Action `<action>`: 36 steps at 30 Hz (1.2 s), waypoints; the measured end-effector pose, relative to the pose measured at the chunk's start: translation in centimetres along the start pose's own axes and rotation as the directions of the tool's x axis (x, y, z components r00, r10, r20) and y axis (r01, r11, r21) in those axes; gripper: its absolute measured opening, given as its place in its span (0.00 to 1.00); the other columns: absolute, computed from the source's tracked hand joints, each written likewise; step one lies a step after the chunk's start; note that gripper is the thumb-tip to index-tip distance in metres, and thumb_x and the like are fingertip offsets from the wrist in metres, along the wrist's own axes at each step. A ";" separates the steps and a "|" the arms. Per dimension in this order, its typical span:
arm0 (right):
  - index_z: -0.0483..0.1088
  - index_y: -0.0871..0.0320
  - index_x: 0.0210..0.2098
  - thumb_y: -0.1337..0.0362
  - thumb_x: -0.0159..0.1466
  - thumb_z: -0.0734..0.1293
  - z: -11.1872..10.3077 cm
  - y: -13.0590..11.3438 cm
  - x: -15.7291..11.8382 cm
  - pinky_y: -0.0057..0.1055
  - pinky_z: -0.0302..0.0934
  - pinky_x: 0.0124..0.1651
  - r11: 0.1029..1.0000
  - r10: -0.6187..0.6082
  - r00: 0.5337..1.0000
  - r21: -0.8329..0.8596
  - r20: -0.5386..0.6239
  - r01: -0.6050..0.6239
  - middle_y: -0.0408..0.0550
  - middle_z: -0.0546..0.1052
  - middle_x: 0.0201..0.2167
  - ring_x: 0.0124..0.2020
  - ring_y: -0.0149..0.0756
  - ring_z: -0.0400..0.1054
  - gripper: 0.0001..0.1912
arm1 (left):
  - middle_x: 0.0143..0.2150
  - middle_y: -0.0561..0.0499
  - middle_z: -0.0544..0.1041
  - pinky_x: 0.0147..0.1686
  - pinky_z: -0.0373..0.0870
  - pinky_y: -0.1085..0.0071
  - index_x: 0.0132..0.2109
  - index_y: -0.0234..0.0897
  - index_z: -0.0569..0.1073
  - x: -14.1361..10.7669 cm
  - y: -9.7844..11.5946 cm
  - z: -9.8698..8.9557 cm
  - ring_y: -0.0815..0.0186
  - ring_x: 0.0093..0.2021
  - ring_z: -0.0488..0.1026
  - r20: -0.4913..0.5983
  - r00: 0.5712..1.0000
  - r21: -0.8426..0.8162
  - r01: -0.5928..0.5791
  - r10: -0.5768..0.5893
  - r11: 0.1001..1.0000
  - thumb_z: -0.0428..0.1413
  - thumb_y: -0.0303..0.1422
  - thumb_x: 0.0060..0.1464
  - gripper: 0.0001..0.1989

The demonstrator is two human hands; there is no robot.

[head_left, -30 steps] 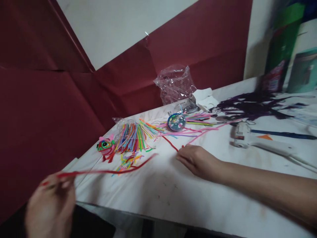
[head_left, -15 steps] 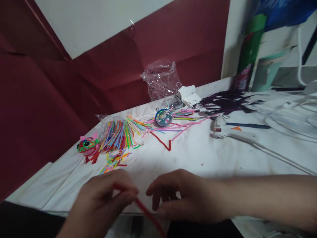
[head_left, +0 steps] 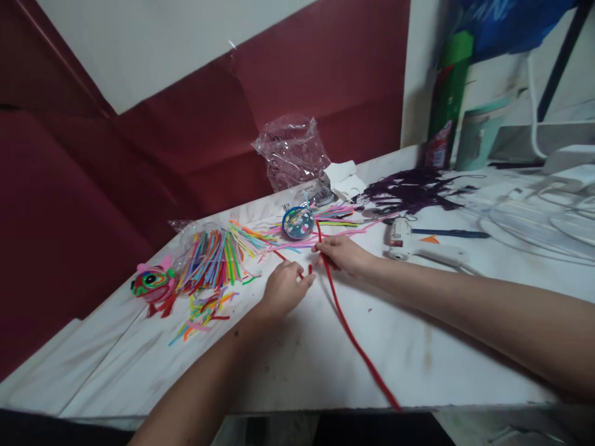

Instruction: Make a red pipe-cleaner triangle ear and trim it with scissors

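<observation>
A long red pipe cleaner (head_left: 346, 325) is pinched near its far end by my right hand (head_left: 341, 254), and its length runs down to the table's front edge. My left hand (head_left: 283, 290) has its thumb and fingers closed around a bent red pipe cleaner (head_left: 310, 271) lying on the table; the fingers partly cover it. Just beyond both hands rests a clear ball (head_left: 299, 223) with colored spots and a blue rim. Left of them lies a fan of multicolored pipe cleaners (head_left: 214, 260), with cut pieces (head_left: 204, 313) in front.
A red figure with a big eye (head_left: 153, 285) stands at the left. Behind are a crumpled clear bag (head_left: 292, 152) and dark purple strips (head_left: 409, 189). To the right lie a white glue gun (head_left: 402, 241) and a dark pen-like stick (head_left: 458, 233). A green cup (head_left: 481, 139) stands farther back.
Both hands have moved forward from the table's front edge. The long red pipe cleaner has passed from my left hand to my right. My left hand has reached the bent one.
</observation>
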State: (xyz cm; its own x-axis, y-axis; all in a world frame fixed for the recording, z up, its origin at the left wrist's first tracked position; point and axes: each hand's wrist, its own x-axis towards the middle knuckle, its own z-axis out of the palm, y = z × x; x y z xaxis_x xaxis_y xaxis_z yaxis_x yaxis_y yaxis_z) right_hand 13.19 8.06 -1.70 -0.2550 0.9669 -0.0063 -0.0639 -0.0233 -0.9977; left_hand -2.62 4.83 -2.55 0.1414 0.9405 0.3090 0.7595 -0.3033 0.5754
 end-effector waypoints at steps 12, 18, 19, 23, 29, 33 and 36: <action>0.62 0.61 0.26 0.66 0.61 0.57 2.0 1.9 -0.5 0.20 0.45 0.13 0.997 0.015 0.978 0.074 0.207 -0.030 0.37 0.66 0.12 0.09 0.22 0.54 0.08 | 0.22 0.56 0.63 0.23 0.56 0.74 0.27 0.36 0.62 0.6 -0.3 -0.6 0.74 0.20 0.57 -0.033 0.969 -0.609 0.173 -0.243 0.774 0.49 0.37 0.45 0.09; 0.59 0.60 0.20 0.64 0.59 0.60 2.6 2.2 -1.5 0.20 0.43 0.14 0.989 -0.118 0.966 -0.061 0.232 0.135 0.34 0.59 0.10 0.12 0.21 0.50 0.12 | 0.19 0.57 0.64 0.23 0.56 0.75 0.28 0.34 0.64 -0.8 -0.3 -0.5 0.75 0.18 0.58 -0.019 0.963 -0.730 0.170 -0.269 0.662 0.54 0.34 0.41 0.08; 0.59 0.60 0.21 0.63 0.58 0.60 2.6 2.2 -1.7 0.20 0.43 0.15 0.981 -0.153 0.963 -0.087 0.223 0.176 0.34 0.59 0.11 0.12 0.21 0.50 0.11 | 0.19 0.57 0.65 0.23 0.56 0.75 0.29 0.34 0.66 -0.9 -0.3 -0.6 0.75 0.19 0.59 -0.020 0.965 -0.732 0.165 -0.263 0.661 0.55 0.33 0.41 0.08; 0.63 0.60 0.28 0.62 0.59 0.59 2.6 2.0 -2.1 0.21 0.46 0.16 0.965 -0.215 0.955 -0.104 0.204 0.240 0.36 0.64 0.18 0.14 0.22 0.52 0.08 | 0.16 0.57 0.66 0.24 0.57 0.75 0.28 0.33 0.70 -1.4 0.1 -1.1 0.74 0.19 0.61 -0.037 0.965 -0.674 0.167 -0.259 0.719 0.57 0.33 0.40 0.07; 0.64 0.61 0.25 0.65 0.59 0.59 2.5 1.4 -2.6 0.21 0.49 0.21 0.921 -0.291 0.934 -0.202 0.207 0.332 0.38 0.63 0.17 0.19 0.24 0.54 0.08 | 0.14 0.57 0.66 0.21 0.57 0.76 0.23 0.34 0.69 -1.5 0.8 -1.1 0.74 0.17 0.61 -0.009 0.957 -0.638 0.217 -0.289 0.739 0.58 0.33 0.38 0.07; 0.65 0.62 0.24 0.66 0.59 0.58 2.6 1.7 -2.5 0.22 0.51 0.24 0.896 -0.277 0.935 -0.293 0.220 0.334 0.38 0.63 0.17 0.20 0.25 0.55 0.09 | 0.15 0.58 0.67 0.20 0.57 0.76 0.25 0.34 0.68 -1.3 0.5 -0.8 0.74 0.16 0.61 -0.022 0.943 -0.673 0.232 -0.332 0.703 0.59 0.33 0.35 0.09; 0.66 0.62 0.23 0.68 0.58 0.58 2.6 2.0 -2.4 0.22 0.49 0.23 0.880 -0.263 0.934 -0.336 0.240 0.335 0.39 0.63 0.17 0.20 0.25 0.54 0.10 | 0.17 0.57 0.69 0.21 0.57 0.75 0.29 0.33 0.69 -1.2 0.5 -0.8 0.74 0.17 0.62 0.013 0.944 -0.714 0.239 -0.329 0.658 0.60 0.31 0.34 0.11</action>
State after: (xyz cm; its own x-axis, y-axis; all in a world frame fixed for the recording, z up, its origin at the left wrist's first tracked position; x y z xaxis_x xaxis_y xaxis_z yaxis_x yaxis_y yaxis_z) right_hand 11.16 5.04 -3.49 -0.4535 0.8484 0.2731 0.1828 0.3884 -0.9032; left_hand -2.97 3.40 -2.06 -0.1082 0.9898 0.0922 0.0801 -0.0837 0.9933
